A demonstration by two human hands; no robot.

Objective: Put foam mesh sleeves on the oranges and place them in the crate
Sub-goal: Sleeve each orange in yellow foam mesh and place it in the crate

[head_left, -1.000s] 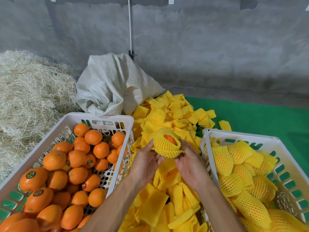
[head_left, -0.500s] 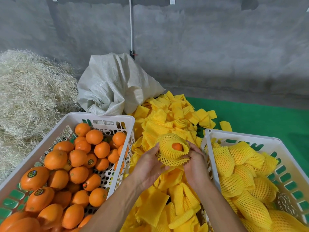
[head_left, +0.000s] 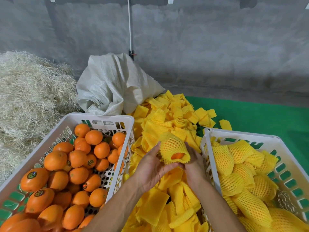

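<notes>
An orange in a yellow foam mesh sleeve (head_left: pixel 173 147) is held between both hands over the sleeve pile. Orange skin shows through the sleeve's open end, which faces me. My left hand (head_left: pixel 153 166) cups it from the left and below. My right hand (head_left: pixel 193 164) holds it from the right, fingers behind the sleeve. The left white crate (head_left: pixel 102 117) holds several bare oranges (head_left: pixel 78 174). The right white crate (head_left: pixel 240 133) holds several sleeved oranges (head_left: pixel 240 168).
A heap of flat yellow foam sleeves (head_left: pixel 168 119) fills the gap between the crates. A white woven sack (head_left: pixel 113 84) lies behind it, straw (head_left: pixel 28 97) at the left. Green matting (head_left: pixel 260 114) covers the floor at the right, below a grey concrete wall.
The sleeved orange has been turned in my hands: its open end faced up and away, now it faces me. The sleeve covers more of the fruit.
</notes>
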